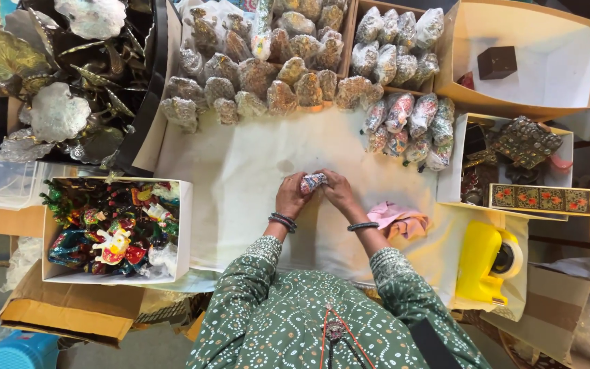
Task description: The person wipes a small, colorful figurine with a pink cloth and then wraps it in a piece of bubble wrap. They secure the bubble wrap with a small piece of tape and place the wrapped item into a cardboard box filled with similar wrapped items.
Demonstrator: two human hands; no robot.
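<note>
Right now both hands meet over the middle of the white cloth [240,178] that covers the table. The left hand [290,197] and the right hand [338,189] hold together a small wrapped figure [312,182], painted in several colours, and the fingers of both hands are closed around it, each hand from its own side. The figure is between the two hands, a little above the cloth. Both wrists wear dark bangles, and the sleeves are green with small white dots. Beyond the hands, many wrapped figures [274,82] of the same kind lie in rows at the far edge of the cloth and in cardboard boxes. Just beside the right forearm lies a pink rag [397,219]. Further to the right stands a yellow tape dispenser [486,263]. On the left side, a white box [184,225] holds colourful figurines, and behind it a dark tray [150,82] carries metal leaf-shaped pieces.
</note>
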